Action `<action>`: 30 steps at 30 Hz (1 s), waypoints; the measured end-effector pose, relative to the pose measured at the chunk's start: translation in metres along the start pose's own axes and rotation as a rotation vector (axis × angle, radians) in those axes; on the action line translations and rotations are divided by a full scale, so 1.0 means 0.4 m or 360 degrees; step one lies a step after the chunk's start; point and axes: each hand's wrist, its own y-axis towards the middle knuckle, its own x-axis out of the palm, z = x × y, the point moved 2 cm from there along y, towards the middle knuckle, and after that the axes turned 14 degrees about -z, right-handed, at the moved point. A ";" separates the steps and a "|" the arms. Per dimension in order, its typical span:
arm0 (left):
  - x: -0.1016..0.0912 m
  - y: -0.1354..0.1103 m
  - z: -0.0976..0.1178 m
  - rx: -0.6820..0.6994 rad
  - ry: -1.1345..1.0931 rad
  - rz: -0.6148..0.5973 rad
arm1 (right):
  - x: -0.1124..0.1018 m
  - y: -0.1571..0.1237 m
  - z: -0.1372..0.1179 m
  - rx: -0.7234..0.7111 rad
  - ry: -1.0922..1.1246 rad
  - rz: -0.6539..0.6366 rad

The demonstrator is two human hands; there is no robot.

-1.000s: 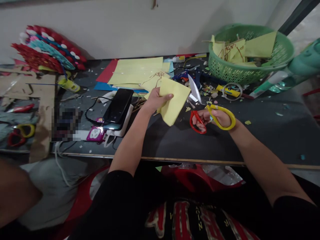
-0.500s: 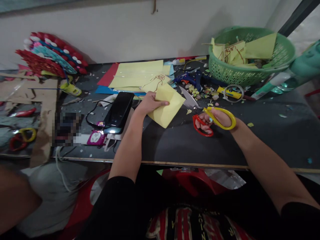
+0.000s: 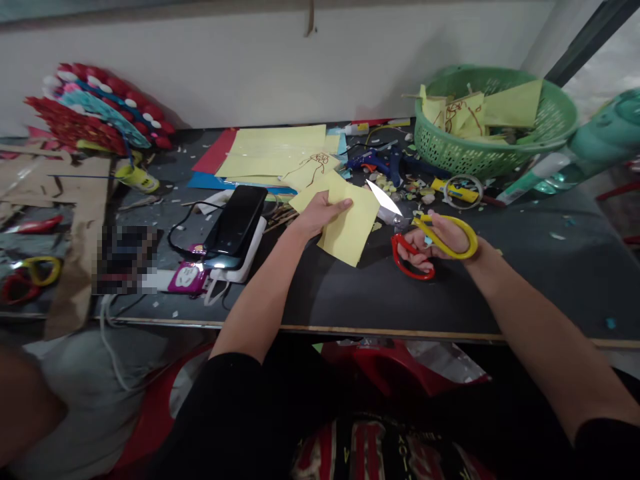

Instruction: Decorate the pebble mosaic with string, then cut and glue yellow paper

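My left hand (image 3: 323,212) pinches a piece of yellow paper (image 3: 350,233), its thumb lying on top. The paper is held above the dark table and is turned at an angle. My right hand (image 3: 430,240) grips scissors (image 3: 450,237) with one yellow and one red handle loop. Their blades (image 3: 385,200) point up and left, close to the paper's right edge. Behind the left hand lies a yellow sheet with brown squiggly lines (image 3: 313,170), on top of larger yellow sheets (image 3: 275,150).
At the back right stands a green basket (image 3: 465,150) with yellow paper pieces in it. Beside it are a teal bottle (image 3: 595,143), a tape ring (image 3: 464,192) and paper scraps. A black phone (image 3: 237,220) lies left of my arm. Another pair of scissors (image 3: 43,270) lies far left.
My left hand and the yellow paper have moved a little to the right, and the paper has turned. The scissors have shifted slightly right and down.
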 end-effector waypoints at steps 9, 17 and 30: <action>0.004 -0.008 0.015 -0.0206 0.0201 -0.0075 | -0.015 -0.031 0.015 -0.0152 0.0131 -0.0131; -0.024 -0.019 0.031 -0.0149 0.0439 0.0046 | 0.048 0.005 0.037 -0.0332 0.0050 -0.0077; -0.003 -0.017 0.019 -0.0201 0.0347 0.0000 | 0.056 0.007 0.017 -0.0208 0.0040 -0.0040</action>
